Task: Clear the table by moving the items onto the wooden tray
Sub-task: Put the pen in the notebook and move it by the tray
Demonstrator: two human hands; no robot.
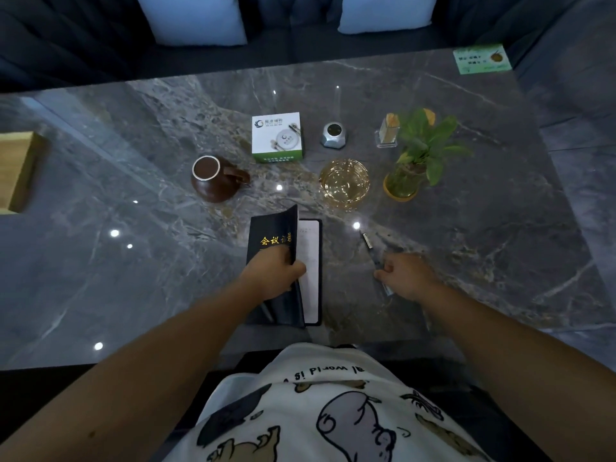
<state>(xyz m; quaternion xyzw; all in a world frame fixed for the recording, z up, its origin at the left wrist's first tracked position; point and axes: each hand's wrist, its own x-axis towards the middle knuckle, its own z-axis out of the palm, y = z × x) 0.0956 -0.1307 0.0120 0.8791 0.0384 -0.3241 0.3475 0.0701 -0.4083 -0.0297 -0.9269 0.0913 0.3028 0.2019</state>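
The left hand [273,271] is gripping the black gold-lettered notebook's [271,235] half-raised cover between thumb and fingers, while the right hand [405,275] is pinching a slim dark pen [370,245] at its fingertips.

A dark grey marble table [466,248] with pale veins and brownish mottling fills most of the view, and its polished top is dotted with small bright reflections of ceiling lights. Beyond its far edge a dark upholstered sofa [293,45] is seen, with two pale blue cushions [193,18] propped against the backrest, one left of centre and one right of centre. To the right of the table a grey surface with faint marbling is visible. The scene is dimly lit overall, and the sofa is left in deep shadow
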